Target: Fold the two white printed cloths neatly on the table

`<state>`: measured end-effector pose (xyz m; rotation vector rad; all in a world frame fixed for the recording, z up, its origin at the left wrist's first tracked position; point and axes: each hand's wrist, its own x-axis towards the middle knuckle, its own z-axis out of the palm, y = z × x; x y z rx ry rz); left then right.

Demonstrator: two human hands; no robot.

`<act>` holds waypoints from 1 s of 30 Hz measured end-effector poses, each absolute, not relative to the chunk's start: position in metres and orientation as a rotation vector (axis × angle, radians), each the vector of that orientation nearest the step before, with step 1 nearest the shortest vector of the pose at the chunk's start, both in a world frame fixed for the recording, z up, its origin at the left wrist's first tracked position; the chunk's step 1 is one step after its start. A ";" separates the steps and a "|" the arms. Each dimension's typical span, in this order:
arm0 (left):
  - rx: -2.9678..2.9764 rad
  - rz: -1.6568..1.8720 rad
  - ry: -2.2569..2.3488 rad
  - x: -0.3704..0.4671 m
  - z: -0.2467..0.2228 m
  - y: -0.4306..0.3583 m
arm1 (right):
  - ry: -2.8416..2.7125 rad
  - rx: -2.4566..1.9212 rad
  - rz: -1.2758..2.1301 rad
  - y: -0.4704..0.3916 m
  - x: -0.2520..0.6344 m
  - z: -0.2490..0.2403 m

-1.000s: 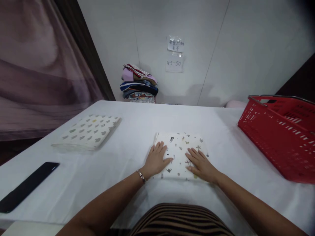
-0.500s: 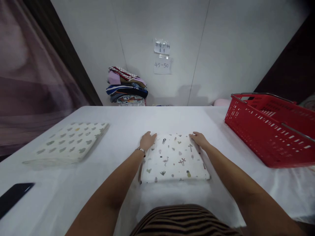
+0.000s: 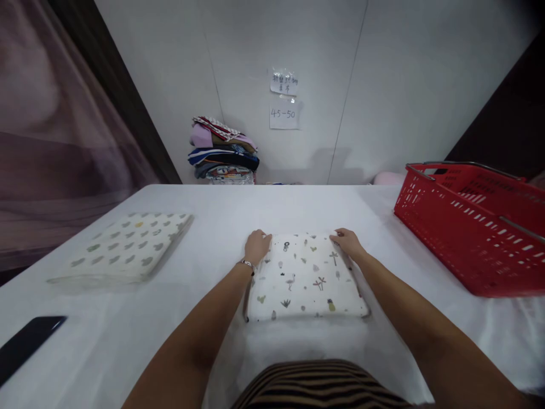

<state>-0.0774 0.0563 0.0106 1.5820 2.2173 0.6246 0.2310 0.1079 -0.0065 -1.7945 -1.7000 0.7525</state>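
A folded white cloth (image 3: 304,278), printed with palms, a flamingo and small plants, lies flat on the white-covered table in front of me. My left hand (image 3: 258,247) is at its far left corner, the thumb and fingers closed on the edge. At the far right corner my right hand (image 3: 348,244) pinches the edge in the same way. The fingertips under the cloth are partly hidden. A second folded cloth (image 3: 128,244), cream with grey-green leaf-like shapes, lies apart on the left.
A red plastic basket (image 3: 464,238) with metal handles stands on the right of the table (image 3: 293,207). Near the left front edge lies a black phone (image 3: 29,343). Behind the table is a pile of folded fabrics (image 3: 223,153), below handwritten paper signs (image 3: 284,113) on the wall.
The view has shifted slightly, so everything appears a little further right. My left hand's fingers have curled in more at the corner. The cloth keeps its folded shape.
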 end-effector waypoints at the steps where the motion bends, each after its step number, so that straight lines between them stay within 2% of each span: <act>1: 1.573 0.602 2.221 -0.077 0.011 0.056 | -1.716 -1.813 0.746 0.108 0.231 -0.006; 12: 1.523 0.320 2.101 -0.087 0.031 0.071 | -1.945 -2.005 0.750 0.118 0.230 0.011; 23: 1.379 0.220 2.032 -0.103 0.030 0.065 | -1.730 -2.139 1.150 0.107 0.231 0.033; 30: 1.406 0.231 2.094 -0.097 0.031 0.062 | -1.349 -1.920 1.434 0.099 0.236 0.029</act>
